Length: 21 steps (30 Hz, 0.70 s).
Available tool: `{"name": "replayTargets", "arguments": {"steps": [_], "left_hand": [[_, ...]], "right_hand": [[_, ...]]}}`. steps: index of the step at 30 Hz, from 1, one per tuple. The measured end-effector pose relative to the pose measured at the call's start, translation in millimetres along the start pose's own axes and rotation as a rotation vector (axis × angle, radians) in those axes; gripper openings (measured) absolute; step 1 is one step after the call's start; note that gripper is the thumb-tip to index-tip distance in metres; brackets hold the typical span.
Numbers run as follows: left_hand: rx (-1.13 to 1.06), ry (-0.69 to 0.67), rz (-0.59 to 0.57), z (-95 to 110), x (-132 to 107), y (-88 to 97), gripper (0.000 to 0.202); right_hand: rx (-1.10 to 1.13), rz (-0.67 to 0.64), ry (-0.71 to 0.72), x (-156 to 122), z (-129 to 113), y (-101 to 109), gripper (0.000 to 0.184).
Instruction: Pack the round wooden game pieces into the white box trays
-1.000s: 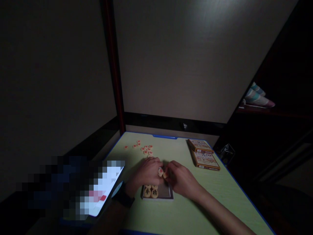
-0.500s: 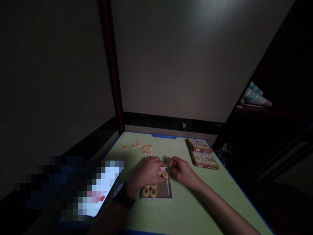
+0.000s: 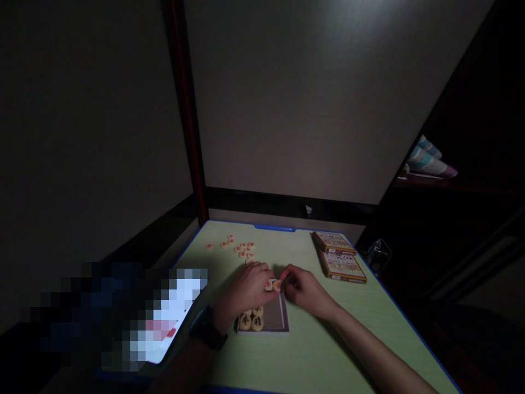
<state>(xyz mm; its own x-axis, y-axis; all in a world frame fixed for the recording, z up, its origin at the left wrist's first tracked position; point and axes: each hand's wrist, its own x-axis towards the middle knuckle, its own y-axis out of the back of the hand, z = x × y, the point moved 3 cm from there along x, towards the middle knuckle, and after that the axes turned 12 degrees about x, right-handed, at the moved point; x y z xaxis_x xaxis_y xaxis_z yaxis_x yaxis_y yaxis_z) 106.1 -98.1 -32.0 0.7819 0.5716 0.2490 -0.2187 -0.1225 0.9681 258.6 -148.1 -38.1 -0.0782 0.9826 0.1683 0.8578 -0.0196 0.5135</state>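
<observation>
A shallow open box [image 3: 286, 330] lies on the table in front of me, holding round wooden Chinese chess pieces. Black-marked pieces [image 3: 257, 323] fill its near left corner, and two red-marked pieces [image 3: 277, 285] show at the far end. My left hand [image 3: 251, 284], a watch on its wrist, arches over the box's left side with thumb and fingers closed about the red-marked pieces. At the far right corner is my right hand [image 3: 302, 290]; its fingers are curled and their tips meet the edge of the rightmost red-marked piece. Whatever lies inside those fingers is hidden.
Loose red-marked pieces [image 3: 243, 249] are scattered at the far left of the green table [image 3: 328, 350]. Two patterned flat boxes [image 3: 342, 265] lie overlapped at the far right. A bright, pixelated screen [image 3: 176, 306] is at the left edge. A wall [image 3: 287, 109] rises behind the table.
My right hand has shifted slightly left, its fingertips now against the rightmost red-marked piece. That piece, tilted before, now lies flatter and a little higher in view. The left hand has barely moved.
</observation>
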Motion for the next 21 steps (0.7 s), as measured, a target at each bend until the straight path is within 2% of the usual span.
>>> {"name": "replayTargets", "arguments": {"steps": [11,21], "left_hand": [[0.002,0.030,-0.058,1.7,1.3,5.2,0.014],[-0.016,0.033,-0.032,2.3,0.5,5.7,0.014]], "right_hand": [[-0.058,-0.014,0.065,-0.3,-2.9,2.6,0.033],[-0.071,-0.046,0.154,-0.1,-2.0,2.9,0.036]]}}
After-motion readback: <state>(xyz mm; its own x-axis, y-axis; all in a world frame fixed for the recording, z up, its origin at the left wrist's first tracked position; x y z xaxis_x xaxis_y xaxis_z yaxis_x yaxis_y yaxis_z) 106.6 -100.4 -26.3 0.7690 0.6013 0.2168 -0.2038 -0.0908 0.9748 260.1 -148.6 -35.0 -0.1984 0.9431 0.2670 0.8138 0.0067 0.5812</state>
